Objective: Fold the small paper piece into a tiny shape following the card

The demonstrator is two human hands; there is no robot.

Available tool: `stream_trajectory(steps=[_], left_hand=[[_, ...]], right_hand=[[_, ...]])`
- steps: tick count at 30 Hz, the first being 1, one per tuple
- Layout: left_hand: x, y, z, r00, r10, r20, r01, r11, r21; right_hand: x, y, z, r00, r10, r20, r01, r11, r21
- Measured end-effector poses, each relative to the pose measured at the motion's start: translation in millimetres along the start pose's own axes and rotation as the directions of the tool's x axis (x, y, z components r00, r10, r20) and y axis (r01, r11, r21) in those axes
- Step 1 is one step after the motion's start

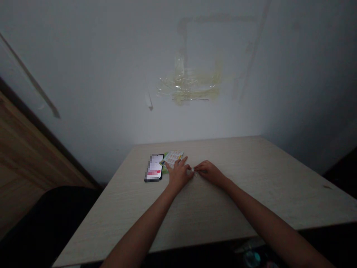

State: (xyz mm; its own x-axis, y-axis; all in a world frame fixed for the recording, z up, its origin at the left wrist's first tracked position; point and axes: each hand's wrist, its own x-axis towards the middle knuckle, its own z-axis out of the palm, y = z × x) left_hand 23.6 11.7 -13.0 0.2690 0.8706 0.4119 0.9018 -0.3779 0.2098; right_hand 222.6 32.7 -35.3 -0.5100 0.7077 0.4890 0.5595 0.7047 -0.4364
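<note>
Both my hands rest on a pale wooden table (251,186), meeting near its middle. My left hand (178,173) lies with fingers partly spread, its fingertips on the edge of a green and white printed card (173,158). My right hand (209,172) is closed in a pinch on a small pale item (193,171) between the two hands; it is too small to name. My left thumb touches the same item. A black phone (154,168) with a lit screen lies flat just left of the card.
A white wall rises right behind the table, with old tape residue (189,85) on it. A wooden panel (25,156) stands at the left. A dark shape (47,223) sits below the table's left edge.
</note>
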Motion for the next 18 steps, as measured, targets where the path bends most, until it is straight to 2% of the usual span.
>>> stream_trajectory(steps=[5,11,18], left_hand=[[-1.6,-1.9,-0.6,0.999,0.005,0.032,-0.005,1.000,-0.009],[-3.2,-2.6,-6.5,0.991,-0.016,0.134,0.020,0.999,-0.034],[-5.7,-7.1,-4.2,0.994,0.078,0.074,-0.076,0.997,-0.033]], right_hand=[[0.1,-3.8,-3.1,1.000,0.025,0.003,-0.025,1.000,0.016],[0.4,-4.0,-5.3,1.000,0.016,0.011,-0.017,0.999,0.050],[-1.2,-7.2,-9.9,0.998,0.060,0.026,-0.063,0.992,0.105]])
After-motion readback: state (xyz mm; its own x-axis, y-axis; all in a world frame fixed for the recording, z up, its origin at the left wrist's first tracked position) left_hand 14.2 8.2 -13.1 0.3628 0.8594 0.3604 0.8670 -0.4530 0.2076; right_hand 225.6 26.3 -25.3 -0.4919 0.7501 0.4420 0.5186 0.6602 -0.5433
